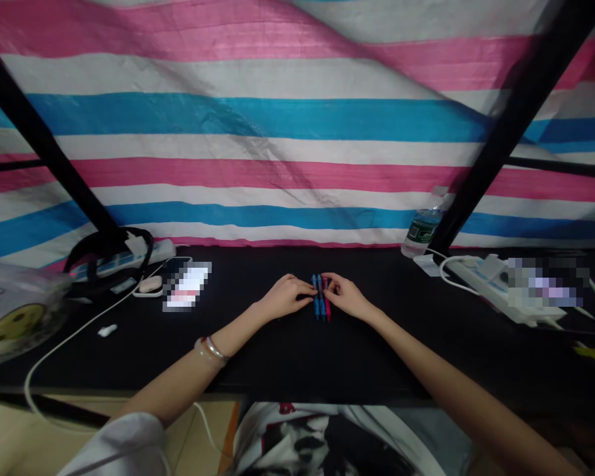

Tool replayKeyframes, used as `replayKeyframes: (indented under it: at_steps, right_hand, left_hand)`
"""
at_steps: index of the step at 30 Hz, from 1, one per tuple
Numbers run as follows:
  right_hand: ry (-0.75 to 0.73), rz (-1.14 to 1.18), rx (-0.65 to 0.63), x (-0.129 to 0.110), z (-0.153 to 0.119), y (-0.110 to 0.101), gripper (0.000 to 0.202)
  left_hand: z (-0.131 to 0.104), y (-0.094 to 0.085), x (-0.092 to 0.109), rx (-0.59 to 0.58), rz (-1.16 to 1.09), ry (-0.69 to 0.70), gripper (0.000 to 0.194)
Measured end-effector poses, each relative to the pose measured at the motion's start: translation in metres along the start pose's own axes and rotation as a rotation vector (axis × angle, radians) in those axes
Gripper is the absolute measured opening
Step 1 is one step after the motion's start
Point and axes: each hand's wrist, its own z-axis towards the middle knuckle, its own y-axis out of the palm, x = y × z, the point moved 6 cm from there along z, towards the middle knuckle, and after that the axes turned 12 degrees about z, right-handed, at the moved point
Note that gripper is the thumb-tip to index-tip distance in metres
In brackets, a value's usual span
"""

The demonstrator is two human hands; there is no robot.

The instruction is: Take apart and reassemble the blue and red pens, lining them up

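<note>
Three slim pens lie side by side on the black desktop, pointing away from me: a blue pen (pixel 316 307), a second blue pen (pixel 322 306) and a pink pen (pixel 328 309). From the left, my left hand (pixel 288 297) has its fingertips and thumb against the outer blue pen. On the other side, my right hand (pixel 346 296) has bent fingers and thumb on the pink pen. The row sits pressed between both hands, and fingertips cover part of the pens' middle.
Left of my hands are a lit phone (pixel 187 287), a white earbud (pixel 108 330), black headphones (pixel 110 264) and a plastic bag (pixel 17 311). A water bottle (pixel 423 228) and a power strip (pixel 506 287) with cables stand right. A striped sheet (pixel 258 119) hangs behind the desk (pixel 297 363).
</note>
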Motion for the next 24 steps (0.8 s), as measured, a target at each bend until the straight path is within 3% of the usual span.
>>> replayKeyframes:
  at_steps: [4,8,12,18,24]
  right_hand:
    - [0.002,0.021,0.002,0.002,0.001,0.000,0.041]
    - [0.013,0.065,0.035,0.003,0.002,-0.003,0.037]
    - [0.023,0.076,0.082,0.001,0.001,-0.007,0.036]
    - [0.041,0.060,0.083,0.000,0.001,-0.007,0.036]
    - [0.043,0.049,0.084,0.002,0.001,-0.006,0.035]
  left_hand:
    - [-0.001,0.002,-0.001,0.016,-0.004,-0.024,0.027]
    - [-0.001,0.000,-0.007,0.073,0.001,-0.136,0.036]
    - [-0.004,-0.007,-0.017,0.114,0.122,-0.302,0.022]
    - [-0.011,-0.010,-0.025,0.083,0.297,-0.487,0.012]
    - [-0.016,-0.004,-0.033,0.037,0.346,-0.609,0.018]
